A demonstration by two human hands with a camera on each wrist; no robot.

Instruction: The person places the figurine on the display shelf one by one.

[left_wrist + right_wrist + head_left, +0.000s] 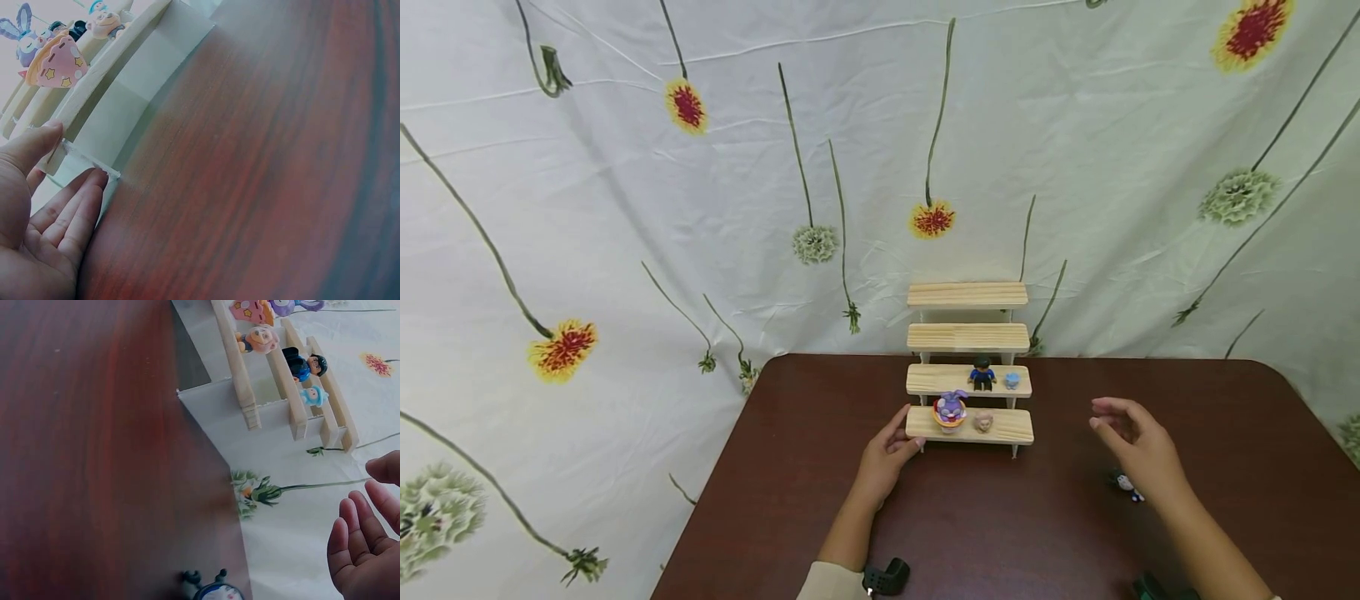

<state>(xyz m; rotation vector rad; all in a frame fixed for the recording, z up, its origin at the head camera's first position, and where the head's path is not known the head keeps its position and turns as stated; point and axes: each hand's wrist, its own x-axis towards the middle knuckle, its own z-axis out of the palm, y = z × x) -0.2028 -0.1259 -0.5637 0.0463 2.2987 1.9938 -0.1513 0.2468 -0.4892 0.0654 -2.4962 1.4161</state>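
A four-tier wooden display stand stands at the back of the table. My left hand holds the left end of its lowest step, thumb at the front edge. That step carries a purple rabbit figurine in a star-patterned cup and a small pinkish-brown figurine. One step up are a black-haired toy figure in blue and a tiny light-blue figurine. To the stand's right, my right hand hovers with loosely bent fingers, holding nothing. A dark-and-white figurine lies beside it, partly hidden in the head view.
The dark brown table reaches back to a white flower-print cloth hanging behind it. The upper two steps bear no figures. A dark green object is cut off at the bottom right, by the right forearm.
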